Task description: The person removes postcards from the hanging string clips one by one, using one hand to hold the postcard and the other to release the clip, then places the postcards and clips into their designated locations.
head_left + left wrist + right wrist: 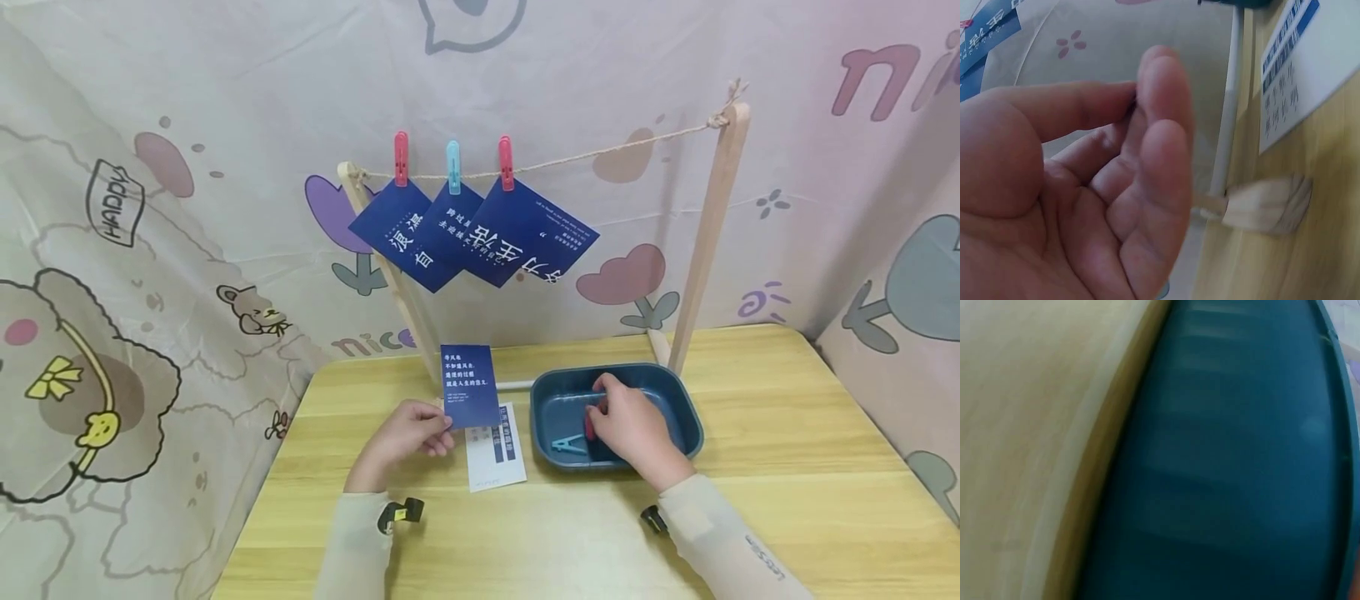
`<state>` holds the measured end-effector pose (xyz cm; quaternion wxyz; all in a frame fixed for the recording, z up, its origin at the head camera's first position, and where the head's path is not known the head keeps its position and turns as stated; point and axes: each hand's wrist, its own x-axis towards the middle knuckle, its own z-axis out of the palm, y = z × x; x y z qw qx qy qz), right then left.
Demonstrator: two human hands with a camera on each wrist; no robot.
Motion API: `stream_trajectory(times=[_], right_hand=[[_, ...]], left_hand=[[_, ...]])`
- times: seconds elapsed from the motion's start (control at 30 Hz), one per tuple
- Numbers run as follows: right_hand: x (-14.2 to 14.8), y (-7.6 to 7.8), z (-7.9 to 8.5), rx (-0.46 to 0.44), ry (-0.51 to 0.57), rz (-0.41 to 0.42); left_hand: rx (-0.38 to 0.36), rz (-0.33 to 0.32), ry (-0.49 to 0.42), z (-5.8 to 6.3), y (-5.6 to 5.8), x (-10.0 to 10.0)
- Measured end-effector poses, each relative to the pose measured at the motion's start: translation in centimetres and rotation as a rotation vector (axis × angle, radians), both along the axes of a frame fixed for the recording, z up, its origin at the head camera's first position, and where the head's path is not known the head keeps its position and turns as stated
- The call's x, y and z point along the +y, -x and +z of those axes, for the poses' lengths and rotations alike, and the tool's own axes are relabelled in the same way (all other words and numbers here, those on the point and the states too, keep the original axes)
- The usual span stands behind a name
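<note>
My left hand (411, 432) pinches a dark blue card (468, 375) with white writing by its lower left corner, thumb against fingers. In the left wrist view the fingertips (1163, 144) show close up. My right hand (633, 423) reaches into a dark blue plastic tray (693, 417) and holds a red clothespin (590, 423), partly hidden by the fingers. Near it in the tray lies a light blue clothespin (570, 444). In the right wrist view the blurred tray (1229, 450) fills most of the picture. Under the held card, a white card (497, 471) lies on the table.
Above the table, a twine line (622, 150) runs between two wooden posts (708, 242). Three blue cards (536, 233) hang at its left side, from two red clothespins (401, 158) and one light blue clothespin (453, 167). A printed cloth (247, 100) stands behind the wooden table (585, 533).
</note>
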<state>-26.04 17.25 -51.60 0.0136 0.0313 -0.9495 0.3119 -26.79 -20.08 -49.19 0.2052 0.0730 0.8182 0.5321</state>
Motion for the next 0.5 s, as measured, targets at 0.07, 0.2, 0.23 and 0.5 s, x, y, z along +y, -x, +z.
stream_trajectory(times=[0.07, 0.2, 0.23, 0.5], right_hand=[[-0.03, 0.04, -0.18, -0.032, -0.01, 0.01], [-0.03, 0.08, -0.51, -0.075, -0.018, 0.027], [-0.04, 0.08, -0.57, -0.079, -0.016, 0.029], [-0.23, -0.01, -0.63, -0.114, 0.061, 0.056]], left_hand=[[0.011, -0.018, 0.037, 0.21, -0.05, -0.37], [0.01, -0.021, 0.099, 0.41, -0.13, -0.91], [0.004, -0.018, 0.113, 0.4, -0.16, -0.99], [-0.057, -0.054, 0.189, -0.1, -0.54, -0.66]])
